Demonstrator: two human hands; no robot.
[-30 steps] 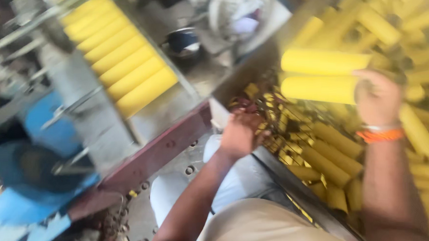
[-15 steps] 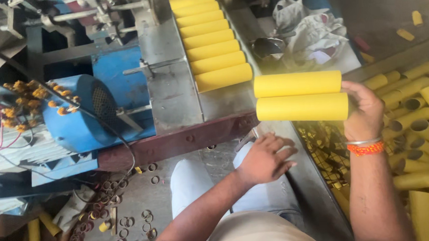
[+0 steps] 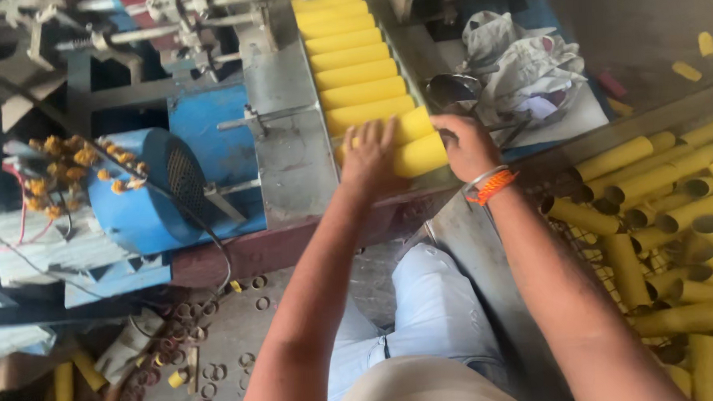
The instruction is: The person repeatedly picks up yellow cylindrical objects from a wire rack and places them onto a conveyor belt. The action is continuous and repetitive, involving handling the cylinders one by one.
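Observation:
Two yellow cardboard tubes [image 3: 415, 142] lie at the near end of a row of yellow tubes [image 3: 350, 56] on a sloping metal chute [image 3: 286, 147]. My left hand [image 3: 368, 156] lies flat on the left ends of the two tubes, fingers spread. My right hand [image 3: 466, 143] grips their right ends; an orange band and a metal bangle circle that wrist. Both arms reach forward over my lap.
A blue motor [image 3: 160, 193] with wires stands left of the chute. A bin of several yellow tubes [image 3: 678, 226] fills the right side. Crumpled cloth [image 3: 519, 65] and a dark bowl [image 3: 452, 88] lie behind my right hand. Small rings and tube scraps [image 3: 187, 352] litter the floor.
My right hand has carried the two tubes from the bin on the right over to the chute's near end. My left hand rose from my lap onto them.

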